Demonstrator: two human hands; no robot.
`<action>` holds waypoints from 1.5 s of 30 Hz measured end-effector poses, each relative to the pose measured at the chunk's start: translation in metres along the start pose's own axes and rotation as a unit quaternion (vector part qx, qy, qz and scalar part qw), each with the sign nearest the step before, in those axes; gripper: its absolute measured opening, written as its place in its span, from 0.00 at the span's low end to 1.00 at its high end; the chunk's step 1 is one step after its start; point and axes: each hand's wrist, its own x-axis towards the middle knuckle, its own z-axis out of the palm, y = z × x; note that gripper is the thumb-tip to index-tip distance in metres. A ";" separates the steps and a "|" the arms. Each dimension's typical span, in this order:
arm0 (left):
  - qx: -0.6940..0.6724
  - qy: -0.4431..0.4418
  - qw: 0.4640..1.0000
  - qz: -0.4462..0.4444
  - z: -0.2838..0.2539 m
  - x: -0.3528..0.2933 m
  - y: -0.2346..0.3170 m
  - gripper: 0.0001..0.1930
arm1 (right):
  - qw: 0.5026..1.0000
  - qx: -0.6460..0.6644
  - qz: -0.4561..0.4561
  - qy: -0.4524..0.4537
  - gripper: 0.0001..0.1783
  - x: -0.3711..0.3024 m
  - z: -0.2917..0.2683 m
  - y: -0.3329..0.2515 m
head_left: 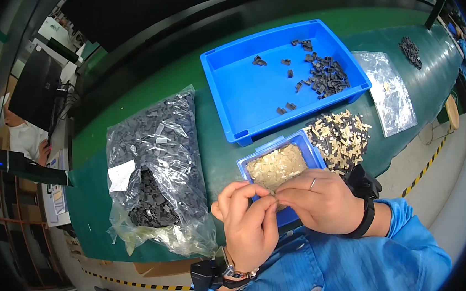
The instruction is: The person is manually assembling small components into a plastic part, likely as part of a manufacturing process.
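My left hand [248,224] and my right hand [322,203] meet fingertip to fingertip over the near part of a small blue bin [312,149]. Both are closed in a pinch. Whatever sits between the fingertips is too small and too covered to make out. Pale yellowish small parts [276,165] fill the bin just beyond my fingers. To its right, a loose pile of cream and black small parts [342,138] lies on the green table mat. Part of the bin is hidden by my hands.
A large blue tray [240,103] beyond the bin holds black plastic parts [327,76], mostly at its right. A clear bag of black parts [154,158] stands open at left. Rightward lie a flat clear bag [388,93] and black parts [410,52]. Another person [28,138] sits far left.
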 end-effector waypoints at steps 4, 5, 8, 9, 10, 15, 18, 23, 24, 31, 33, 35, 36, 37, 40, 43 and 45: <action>0.031 -0.039 0.999 -0.003 -0.002 0.001 0.002 0.07 | 1.000 -0.023 0.003 -0.018 0.11 0.001 0.001 0.001; 0.022 -0.045 0.999 -0.007 -0.001 0.001 0.001 0.07 | 1.000 -0.023 0.003 -0.018 0.11 0.001 0.000 0.001; 0.001 -0.048 0.999 -0.013 -0.001 0.001 -0.004 0.06 | 1.000 -0.018 -0.002 -0.023 0.14 0.004 -0.001 0.003; 0.001 -0.048 0.999 -0.013 -0.001 0.001 -0.004 0.06 | 0.999 -0.015 -0.002 -0.028 0.13 0.003 0.000 0.003; 0.006 -0.048 0.999 -0.014 -0.001 0.000 -0.004 0.06 | 0.999 -0.012 -0.002 -0.033 0.13 0.003 0.000 0.003; 0.010 -0.052 0.999 -0.012 -0.001 0.001 -0.005 0.06 | 0.999 -0.019 -0.008 -0.026 0.11 0.003 0.002 0.002; 0.006 -0.060 0.998 -0.012 -0.003 0.002 -0.004 0.06 | 0.999 -0.030 -0.002 -0.038 0.12 0.005 0.000 0.002; 0.006 -0.057 0.998 -0.014 -0.003 0.002 -0.004 0.06 | 0.999 -0.017 -0.004 -0.040 0.12 0.005 0.001 0.003; 0.006 -0.058 0.998 -0.014 -0.004 0.002 -0.004 0.06 | 0.999 -0.016 -0.004 -0.039 0.12 0.005 0.000 0.003; -0.016 -0.057 0.998 -0.025 -0.006 0.002 -0.001 0.05 | 0.999 -0.005 0.005 -0.035 0.11 0.005 0.001 -0.001; -0.019 -0.063 0.997 -0.037 -0.006 0.002 -0.001 0.04 | 0.999 -0.002 0.008 -0.040 0.11 0.005 0.001 -0.001; -0.047 -0.057 0.997 -0.037 -0.005 -0.001 -0.005 0.04 | 0.999 0.003 0.011 -0.045 0.11 0.006 0.001 -0.001; -0.047 -0.057 0.997 -0.036 -0.005 -0.001 -0.004 0.04 | 0.999 0.005 0.010 -0.041 0.10 0.005 0.001 -0.001; -0.046 -0.063 0.996 -0.038 -0.006 0.000 -0.004 0.04 | 0.999 0.008 0.009 -0.037 0.10 0.005 0.001 -0.001; -0.050 -0.069 0.995 -0.043 -0.007 0.000 -0.003 0.04 | 0.999 0.019 0.021 -0.029 0.09 0.005 0.001 -0.001; -0.049 -0.071 0.995 -0.054 -0.010 0.003 -0.001 0.03 | 0.999 -0.001 0.037 0.005 0.06 0.007 -0.002 -0.002; -0.044 -0.071 0.995 -0.062 -0.012 0.003 -0.002 0.03 | 0.998 -0.020 0.045 0.024 0.05 0.008 -0.005 0.002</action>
